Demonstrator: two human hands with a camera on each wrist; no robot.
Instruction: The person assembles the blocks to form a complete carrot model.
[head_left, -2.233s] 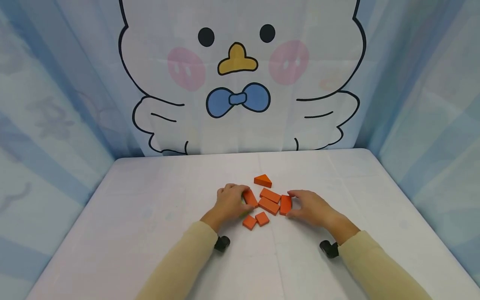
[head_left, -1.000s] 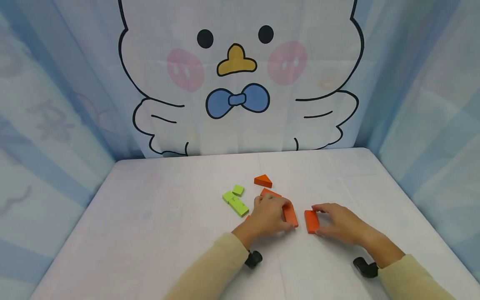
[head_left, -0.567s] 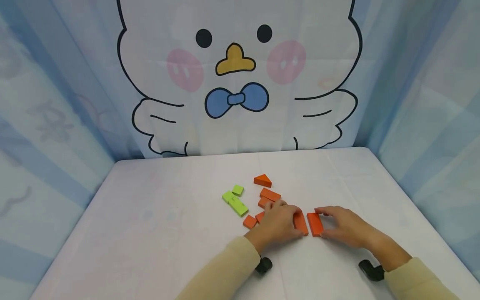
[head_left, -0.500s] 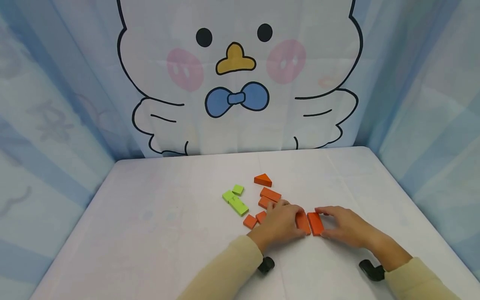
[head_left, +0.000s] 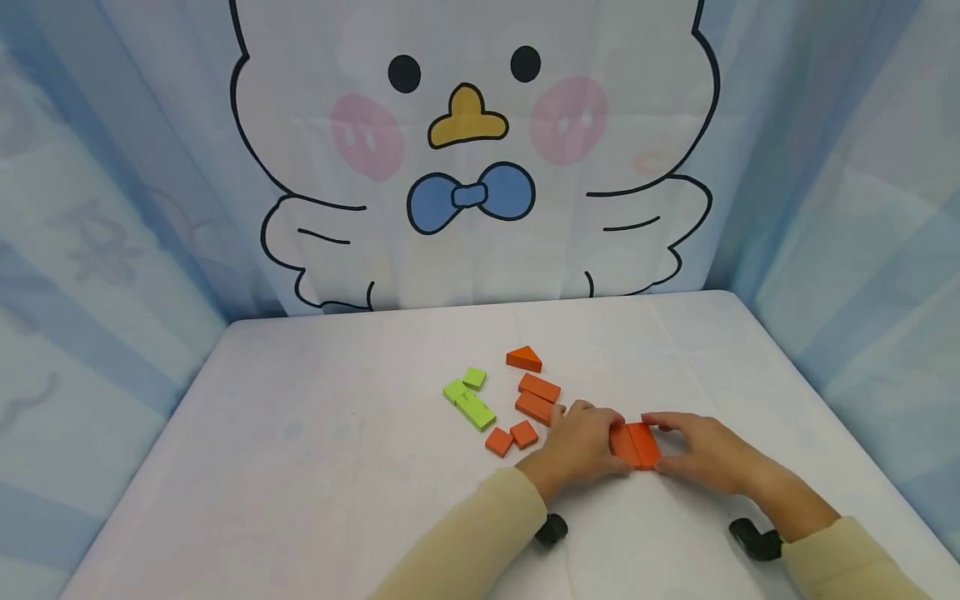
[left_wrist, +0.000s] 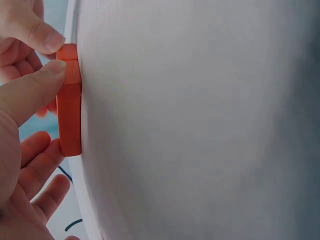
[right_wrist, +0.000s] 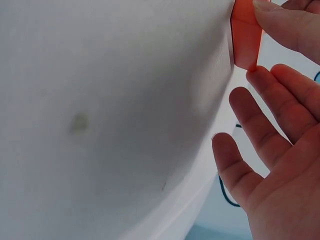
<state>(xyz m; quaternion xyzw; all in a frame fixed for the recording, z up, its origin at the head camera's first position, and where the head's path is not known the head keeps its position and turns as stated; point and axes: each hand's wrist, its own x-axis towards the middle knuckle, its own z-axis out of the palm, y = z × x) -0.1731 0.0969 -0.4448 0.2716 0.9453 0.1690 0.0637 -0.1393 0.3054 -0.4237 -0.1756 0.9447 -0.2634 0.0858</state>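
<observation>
Two orange rectangular blocks lie side by side on the white table, their long sides touching. My left hand point(head_left: 581, 440) pinches the left orange block point(head_left: 623, 445) between thumb and fingers at its ends. The right orange block point(head_left: 645, 446) is pinched the same way by my right hand point(head_left: 708, 450). In the left wrist view the left block point(left_wrist: 70, 115) stands flat against the table under the thumb, with the other hand's thumb just beyond. The right wrist view shows the right block point(right_wrist: 246, 42) between thumb and a fingertip, the other fingers spread.
Left of my hands lie two more orange rectangular blocks point(head_left: 539, 387), two small orange square blocks point(head_left: 499, 442) and an orange triangular block point(head_left: 524, 359). Several lime green blocks point(head_left: 476, 410) sit further left. The white table point(head_left: 300, 467) ends at a printed curtain point(head_left: 480, 250).
The left hand has carried its block rightward from the pile, uncovering the green blocks. The right hand moved its block right and nearer. The gap between the two blocks has closed.
</observation>
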